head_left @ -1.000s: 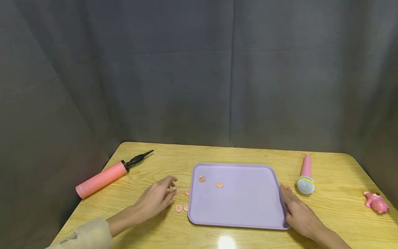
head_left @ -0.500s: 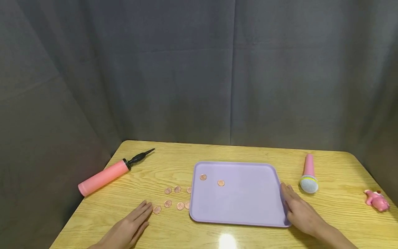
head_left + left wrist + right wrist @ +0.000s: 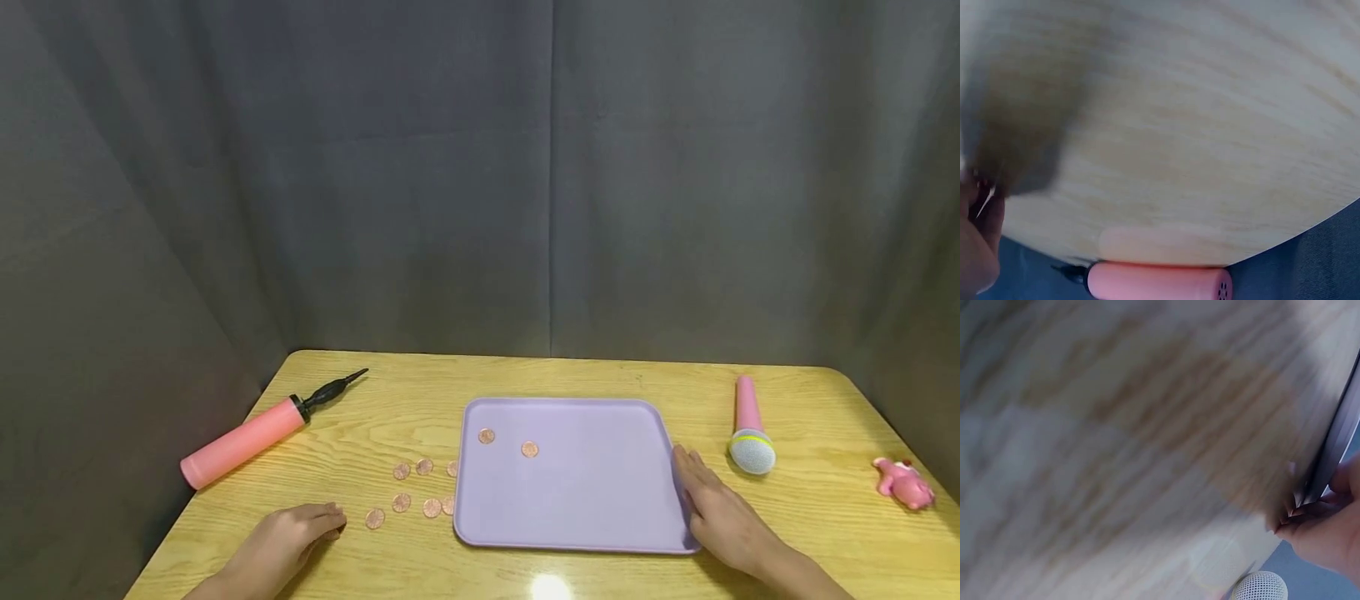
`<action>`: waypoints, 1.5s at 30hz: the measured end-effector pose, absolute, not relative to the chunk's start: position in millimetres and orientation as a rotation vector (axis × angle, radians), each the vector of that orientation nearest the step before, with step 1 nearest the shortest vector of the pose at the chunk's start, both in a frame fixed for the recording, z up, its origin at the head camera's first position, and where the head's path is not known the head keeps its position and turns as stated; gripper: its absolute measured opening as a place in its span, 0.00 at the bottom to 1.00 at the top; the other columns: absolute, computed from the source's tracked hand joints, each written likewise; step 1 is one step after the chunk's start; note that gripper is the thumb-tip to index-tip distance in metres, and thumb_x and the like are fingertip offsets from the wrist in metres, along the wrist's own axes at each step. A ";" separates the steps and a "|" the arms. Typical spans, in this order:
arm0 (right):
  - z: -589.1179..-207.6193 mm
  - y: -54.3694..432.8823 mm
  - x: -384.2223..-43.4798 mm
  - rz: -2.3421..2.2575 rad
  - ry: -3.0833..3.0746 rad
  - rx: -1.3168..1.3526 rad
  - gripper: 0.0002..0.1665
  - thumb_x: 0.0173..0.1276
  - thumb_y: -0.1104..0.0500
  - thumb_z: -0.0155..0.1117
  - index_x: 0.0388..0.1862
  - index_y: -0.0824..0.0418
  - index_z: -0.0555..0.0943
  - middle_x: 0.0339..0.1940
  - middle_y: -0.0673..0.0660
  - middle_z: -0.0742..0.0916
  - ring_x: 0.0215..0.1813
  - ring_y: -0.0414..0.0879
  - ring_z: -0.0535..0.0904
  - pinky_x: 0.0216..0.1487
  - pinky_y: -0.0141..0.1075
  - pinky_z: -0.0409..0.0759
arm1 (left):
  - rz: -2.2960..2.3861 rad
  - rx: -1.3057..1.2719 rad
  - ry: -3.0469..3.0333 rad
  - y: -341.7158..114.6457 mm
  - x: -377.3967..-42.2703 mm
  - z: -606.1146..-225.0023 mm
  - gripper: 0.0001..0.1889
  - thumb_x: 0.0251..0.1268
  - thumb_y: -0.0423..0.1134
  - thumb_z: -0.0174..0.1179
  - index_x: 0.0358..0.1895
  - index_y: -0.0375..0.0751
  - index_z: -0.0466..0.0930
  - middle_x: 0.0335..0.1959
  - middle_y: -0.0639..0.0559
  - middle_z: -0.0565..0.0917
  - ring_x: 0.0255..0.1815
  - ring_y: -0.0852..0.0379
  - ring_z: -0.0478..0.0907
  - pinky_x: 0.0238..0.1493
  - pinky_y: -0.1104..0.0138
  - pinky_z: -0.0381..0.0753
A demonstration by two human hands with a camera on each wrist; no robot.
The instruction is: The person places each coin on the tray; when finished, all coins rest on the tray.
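Observation:
A lilac tray (image 3: 570,500) lies on the table with two copper coins, one left (image 3: 487,436) and one right (image 3: 529,449), in its upper left part. Several more coins (image 3: 401,502) lie left of it, some partly covered by its rim. My left hand (image 3: 277,542) is low over the wood, fingers bent, just left of the nearest coin (image 3: 375,518). I cannot tell whether its hidden fingertips pinch anything. Against the tray's right edge rests my right hand (image 3: 723,517), fingers extended along the rim; the right wrist view shows the fingertips (image 3: 1288,519) at that edge.
A pink hand pump (image 3: 243,442) with a black nozzle lies at the table's left edge. To the right are a pink microphone (image 3: 750,437) and a small pink toy figure (image 3: 903,483). Dark curtains (image 3: 420,183) surround the table.
My left hand has drawn back leftward from beside the tray, lying flat midway and now bent, uncovering coins. My right hand stays at the tray, and the tray has not shifted noticeably.

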State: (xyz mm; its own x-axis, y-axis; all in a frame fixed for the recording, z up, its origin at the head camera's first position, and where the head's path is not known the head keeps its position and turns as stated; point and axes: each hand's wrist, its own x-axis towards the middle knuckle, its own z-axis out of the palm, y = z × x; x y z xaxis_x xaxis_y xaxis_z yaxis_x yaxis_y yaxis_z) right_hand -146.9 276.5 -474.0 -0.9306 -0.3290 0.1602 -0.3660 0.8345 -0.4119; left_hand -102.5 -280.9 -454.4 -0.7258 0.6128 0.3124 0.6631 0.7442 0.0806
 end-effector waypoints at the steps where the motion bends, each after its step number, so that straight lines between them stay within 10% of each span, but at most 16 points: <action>1: -473.8 276.6 -147.5 0.676 -2.928 0.552 0.34 0.62 0.73 0.54 0.68 0.82 0.60 0.70 0.77 0.64 0.70 0.73 0.58 0.64 0.63 0.60 | -0.323 -0.980 -2.672 -281.0 -104.8 -453.7 0.14 0.46 0.25 0.72 0.38 0.42 0.87 0.36 0.56 0.84 0.36 0.61 0.81 0.32 0.70 0.81; 7: -473.3 277.8 -147.3 0.668 -2.928 0.540 0.34 0.63 0.73 0.54 0.68 0.82 0.60 0.69 0.77 0.64 0.70 0.73 0.58 0.64 0.63 0.60 | -0.384 -0.907 -2.771 -281.1 -116.0 -449.3 0.10 0.51 0.33 0.72 0.36 0.47 0.84 0.30 0.65 0.71 0.33 0.69 0.65 0.30 0.73 0.73; 27: -471.7 280.2 -147.2 0.704 -2.956 0.496 0.35 0.63 0.73 0.53 0.69 0.82 0.57 0.71 0.78 0.61 0.70 0.74 0.55 0.65 0.64 0.58 | -0.596 -0.767 -3.018 -266.3 -158.2 -420.3 0.09 0.58 0.38 0.69 0.27 0.51 0.77 0.24 0.66 0.74 0.21 0.71 0.66 0.21 0.73 0.69; 45: -468.7 272.7 -146.8 0.659 -2.970 0.511 0.35 0.62 0.73 0.55 0.68 0.82 0.59 0.70 0.77 0.64 0.70 0.72 0.57 0.65 0.63 0.58 | -0.840 -1.056 -3.036 -59.5 -257.8 -391.6 0.07 0.72 0.35 0.56 0.38 0.38 0.84 0.39 0.51 0.84 0.19 0.64 0.73 0.22 0.73 0.71</action>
